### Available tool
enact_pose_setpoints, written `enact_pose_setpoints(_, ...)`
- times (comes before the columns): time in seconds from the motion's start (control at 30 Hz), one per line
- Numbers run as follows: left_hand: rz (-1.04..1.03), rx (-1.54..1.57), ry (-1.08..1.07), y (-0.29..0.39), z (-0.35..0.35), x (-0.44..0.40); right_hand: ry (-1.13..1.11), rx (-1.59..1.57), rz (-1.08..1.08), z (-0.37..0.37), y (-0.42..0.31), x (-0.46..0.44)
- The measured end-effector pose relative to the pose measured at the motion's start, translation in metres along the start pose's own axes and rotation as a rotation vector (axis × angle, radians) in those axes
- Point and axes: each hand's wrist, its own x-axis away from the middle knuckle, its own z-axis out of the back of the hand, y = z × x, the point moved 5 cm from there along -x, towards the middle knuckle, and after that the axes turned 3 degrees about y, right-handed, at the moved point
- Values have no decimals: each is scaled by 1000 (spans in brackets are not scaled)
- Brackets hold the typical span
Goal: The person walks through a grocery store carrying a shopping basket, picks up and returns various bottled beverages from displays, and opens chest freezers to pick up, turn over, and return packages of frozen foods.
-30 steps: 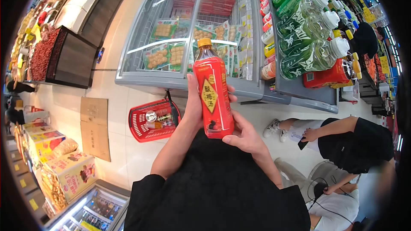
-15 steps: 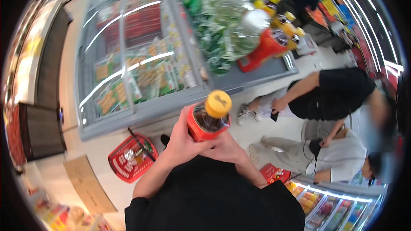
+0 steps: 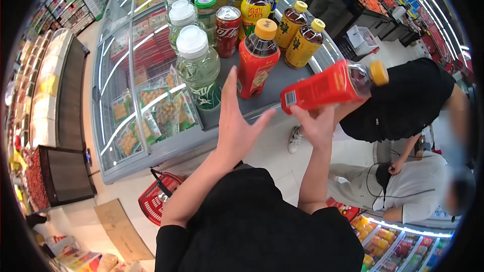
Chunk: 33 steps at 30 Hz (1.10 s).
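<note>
My right hand [image 3: 317, 123] is closed round the lower part of a red bottle [image 3: 322, 88] with a yellow cap. That bottle lies tilted nearly level, its cap pointing right. My left hand [image 3: 237, 126] is empty, thumb and fingers spread, below a second red bottle [image 3: 257, 63] that stands upright on the grey ledge [image 3: 275, 83]. Left of this one is a clear bottle with a white cap [image 3: 196, 70], and a dark red can [image 3: 228, 32] stands behind. Two yellow-labelled bottles [image 3: 304, 45] stand to the right.
A glass-topped freezer [image 3: 133, 116] with packaged food is at the left. A red basket [image 3: 151, 199] and flattened cardboard [image 3: 123, 229] lie on the floor. Two people stand at the right, one in black [image 3: 403, 100], one in white [image 3: 423, 181]. More drinks stand behind the can.
The bottle both hands held has moved up and right and tipped sideways in my right hand. My left hand has let go and opened. The view has shifted towards the bottles on the ledge.
</note>
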Motion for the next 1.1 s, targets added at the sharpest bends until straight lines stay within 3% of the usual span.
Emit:
enact_pose_setpoints(0.03,6,-15,9,-5,-8,-6,-27,26,-109,3,11,-13)
enact_pose_setpoints(0.17,163,82,96,-25,-25,-33,-101,22,-87,-12,40,-55)
enact_pose_setpoints(0.23,418,424,-33,-49,-41,-36,-169,29,-139,-17,58,-66)
enact_pose_setpoints(0.37,367,379,-21,-58,-42,-37,-261,129,-88,-26,65,-77)
enact_pose_setpoints(0.53,465,416,-57,-57,-40,-35,-284,80,-48,-31,67,-78)
enact_pose_setpoints(0.63,287,350,-42,-49,-36,-36,-334,174,-58,-30,75,-79)
enact_pose_setpoints(0.7,158,-40,45,-38,-25,-18,-357,207,-84,-30,75,-75)
enact_pose_setpoints(0.73,181,-106,-16,-37,-20,4,-344,203,-147,-28,80,-74)
enact_pose_setpoints(0.8,111,-63,105,-37,1,59,-341,202,-167,-24,85,-73)
enact_pose_setpoints(0.87,214,-348,367,-72,39,137,-349,158,-111,-19,95,-72)
enact_pose_setpoints(0.9,334,-618,563,-91,63,168,-339,124,-111,-15,103,-73)
enact_pose_setpoints(0.97,611,-758,947,-113,107,250,-368,142,-121,-10,106,-74)
enact_pose_setpoints(1.03,676,-875,899,-130,130,292,-268,213,-8,-17,75,-64)
enact_pose_setpoints(1.1,942,-1280,814,-170,150,330,-183,335,30,1,61,-51)
